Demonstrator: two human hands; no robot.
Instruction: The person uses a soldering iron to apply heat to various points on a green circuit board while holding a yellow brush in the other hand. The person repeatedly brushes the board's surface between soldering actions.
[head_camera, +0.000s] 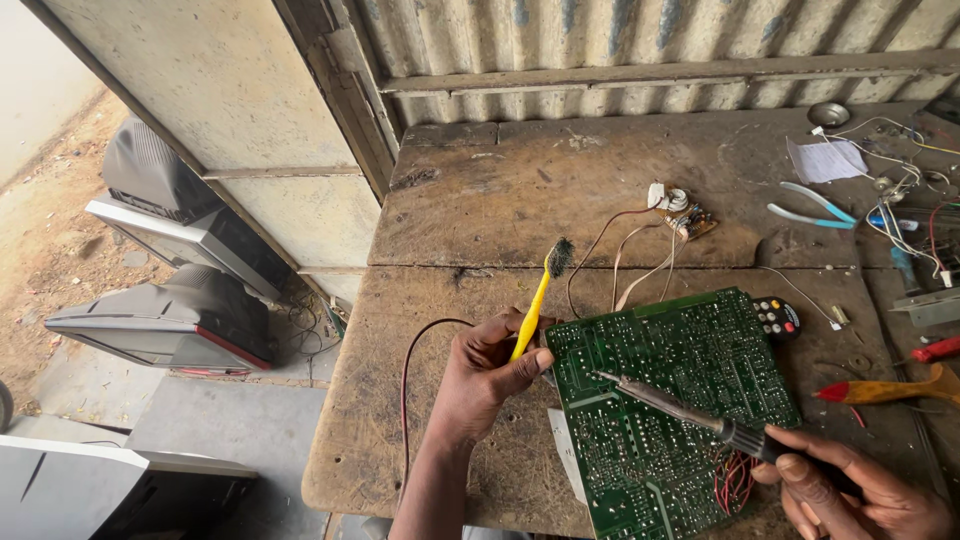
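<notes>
Green rectangular circuit board (670, 400) lies solder-side up on worn wooden counter (480, 200). Left hand (485, 375) at its left edge grips yellow plastic toothbrush (540, 295), bristles raised clear; right hand (860, 495) grips metal soldering iron (680, 405), tip over board.

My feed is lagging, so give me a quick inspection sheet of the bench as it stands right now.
Surface: worn, stained wooden bench, cracked across the middle.
Job's things: green circuit board lying solder side up; soldering iron with its tip over the board; yellow toothbrush, bristles dirty and pointing up.
Clutter: small board, black remote, blue-handled pliers, paper scrap, red-tipped wooden tool.
Grippers: left hand holds the toothbrush and steadies the board edge; right hand grips the iron's handle.
Cables: dark red wire looping off the front edge; loose wires at far right.
Surroundings: corrugated metal wall; old televisions on the ground at left.
</notes>
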